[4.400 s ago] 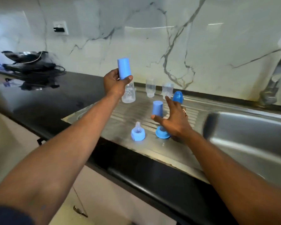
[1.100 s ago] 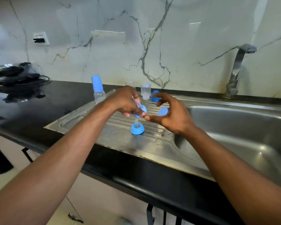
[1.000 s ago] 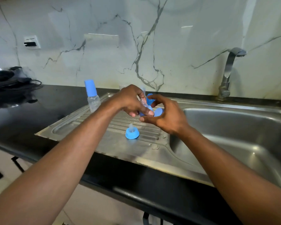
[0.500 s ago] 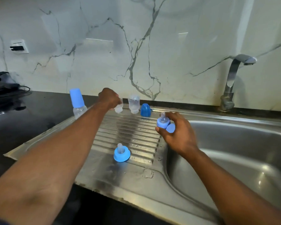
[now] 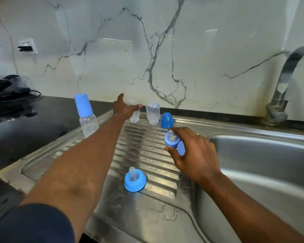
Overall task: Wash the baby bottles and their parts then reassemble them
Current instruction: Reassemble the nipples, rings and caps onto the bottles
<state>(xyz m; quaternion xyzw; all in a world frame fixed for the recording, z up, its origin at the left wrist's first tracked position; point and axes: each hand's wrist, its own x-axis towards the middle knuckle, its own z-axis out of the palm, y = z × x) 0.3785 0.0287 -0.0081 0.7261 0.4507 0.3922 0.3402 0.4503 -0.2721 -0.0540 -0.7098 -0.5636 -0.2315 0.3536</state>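
Left hand [image 5: 124,107] grasps, apparently, an inverted clear plastic bottle [image 5: 134,113] beside its twin [image 5: 153,113] and a blue dome cap [image 5: 167,120]; right hand [image 5: 193,153] grips a blue-collared teat [image 5: 172,140]; another blue-ringed teat [image 5: 135,179] sits on the ribbed steel drainboard [image 5: 144,151].

White marble-look wall [image 5: 209,55] with grey veining runs behind the counter, glossy, carrying streaks of reflected light; white socket plate [image 5: 27,46] on it at left; black polished countertop [image 5: 33,123] below, reflective; dark appliance with a cable [image 5: 9,89] at far left on the counter; stainless sink unit with ribbed drainboard [image 5: 147,155] and basin [image 5: 263,163] at right; chrome tap [image 5: 282,88] behind the basin.
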